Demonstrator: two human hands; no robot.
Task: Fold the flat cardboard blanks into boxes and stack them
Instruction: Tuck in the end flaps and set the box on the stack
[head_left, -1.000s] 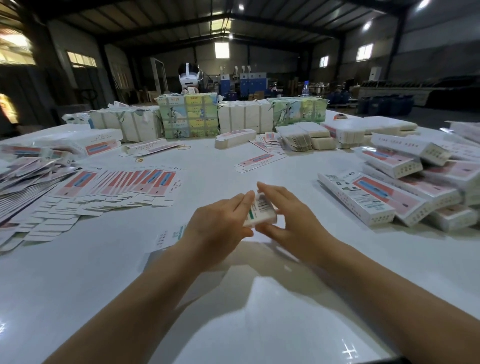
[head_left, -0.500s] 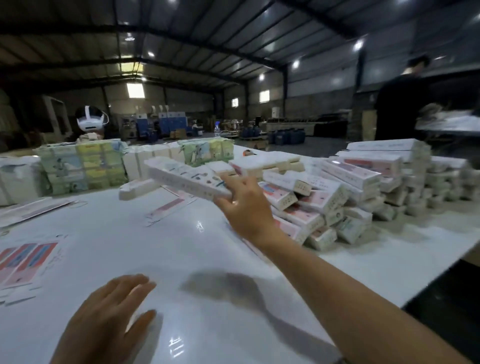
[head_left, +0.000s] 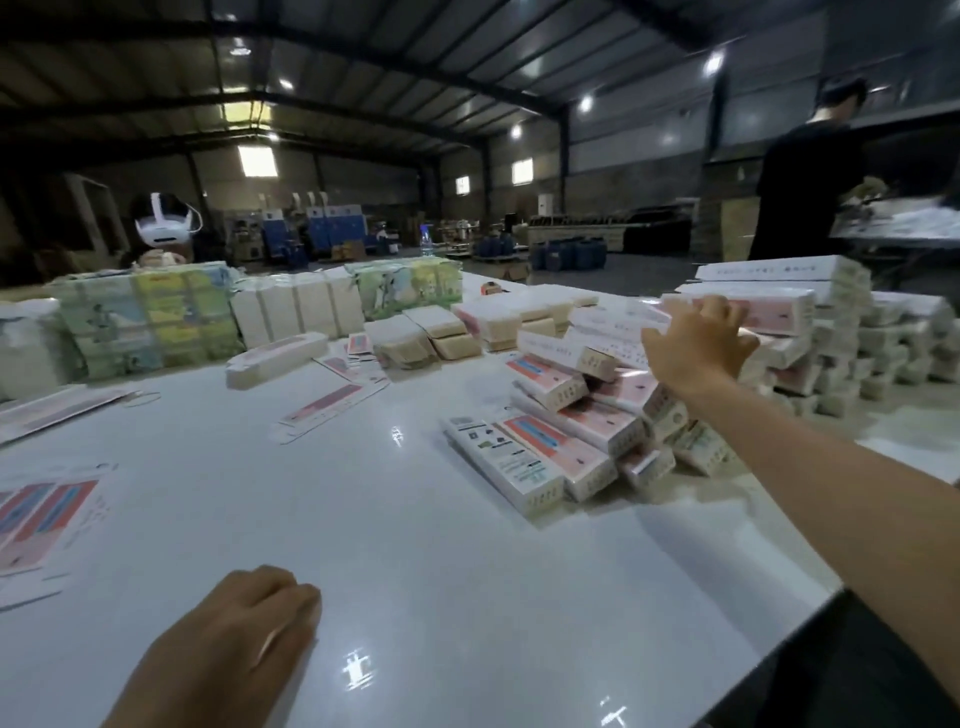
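Right hand (head_left: 698, 340) gripped a long white-and-pink folded cardboard box (head_left: 763, 312), apparently setting it atop the big stack of finished boxes (head_left: 587, 415); left hand (head_left: 249, 639) loosely curled, empty on table; flat pink-printed blanks (head_left: 41, 519) remained unfolded

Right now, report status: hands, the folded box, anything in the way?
Right hand setting white-and-pink folded cardboard box atop the box pile. Left hand loosely curled, holding nothing, over white table. Nothing blocking.

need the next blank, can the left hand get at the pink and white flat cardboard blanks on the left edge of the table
Probably yes: the left hand rests empty on the white table, and the pink and white flat cardboard blanks lie just to its left with nothing between.
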